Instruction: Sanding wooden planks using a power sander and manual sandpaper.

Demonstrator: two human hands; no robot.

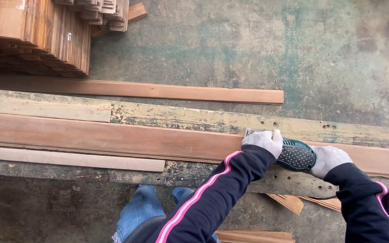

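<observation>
Head view. My left hand [264, 141], in a white glove, is closed over the front of one green power tool [295, 155]. My right hand [328, 159], also gloved in white, grips the tool's rear end. The tool sits flat on one long reddish board [113, 137], toward that board's right end, near the front edge of the bench [194, 118]. I cannot tell what kind of head the tool carries; my hands cover it.

The bench is a worn top of yellow-stained planks with drilled holes at its right end. On it I count three timber pieces: the long reddish board running its full length, one pale batten [46, 109] along the back edge at the left, and one pale strip [68, 158] along the front edge at the left, just beside the board.

Behind the bench, on the concrete floor [316, 58], lies one further reddish board [158, 90], parallel to the bench. One tall stack of slats [37, 36] stands at the back left corner. Under the front edge, right of my jeans [140, 209], lie several offcuts [289, 202]; their number is unclear.
</observation>
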